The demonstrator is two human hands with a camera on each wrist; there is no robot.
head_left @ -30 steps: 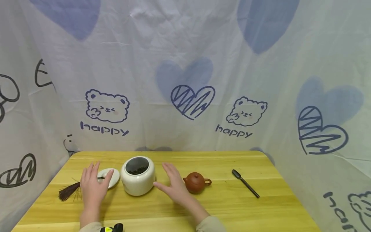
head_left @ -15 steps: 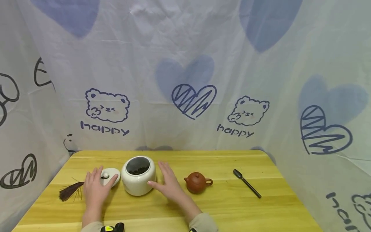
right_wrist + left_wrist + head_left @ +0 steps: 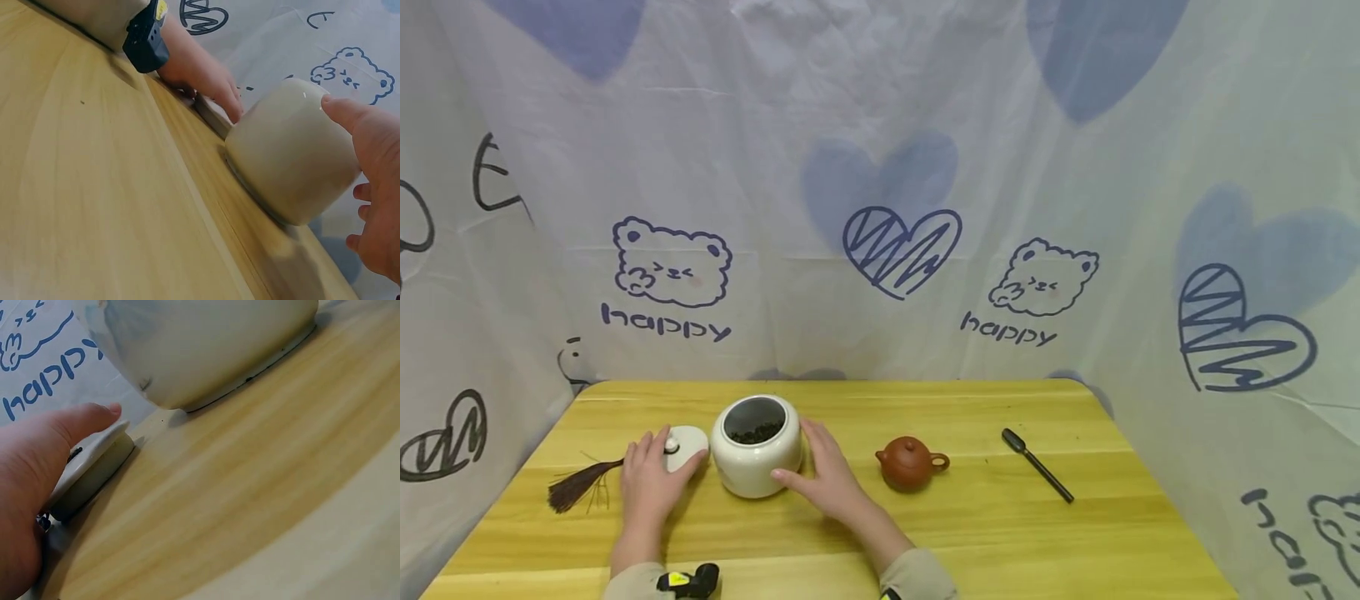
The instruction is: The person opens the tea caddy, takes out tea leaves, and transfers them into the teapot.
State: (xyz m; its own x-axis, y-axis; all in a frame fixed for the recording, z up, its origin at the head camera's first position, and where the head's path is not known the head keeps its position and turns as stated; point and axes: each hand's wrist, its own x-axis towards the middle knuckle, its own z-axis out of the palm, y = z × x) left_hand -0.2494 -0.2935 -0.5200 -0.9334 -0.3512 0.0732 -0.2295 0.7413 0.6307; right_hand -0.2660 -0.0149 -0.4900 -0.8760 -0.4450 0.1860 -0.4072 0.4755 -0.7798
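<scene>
A white ceramic jar (image 3: 752,468) stands upright with its mouth uncovered and dark loose leaves (image 3: 758,432) inside. My right hand (image 3: 831,479) is at the jar's right side. Its thumb tip lies against the wall, while the other fingertips show past the jar's edge in the right wrist view. My left hand (image 3: 651,479) reaches over the jar's round white lid (image 3: 691,442), which lies flat on the table with its knob up. In the left wrist view the thumb (image 3: 94,419) extends above the lid's rim. The left fingers partly cover the lid, and contact is unclear.
A dark brown tassel (image 3: 580,485) trails left from the lid. Right of the jar sits a small reddish-brown teapot (image 3: 907,465), lid on, handle to the right. Farther right lies a black scoop-like tool (image 3: 1037,465). The wooden table (image 3: 1000,542) meets a printed curtain (image 3: 820,333) behind.
My right hand has moved left, away from beside the teapot and up to the jar. My left hand has shifted slightly right over the lid. The camera view has tilted slightly.
</scene>
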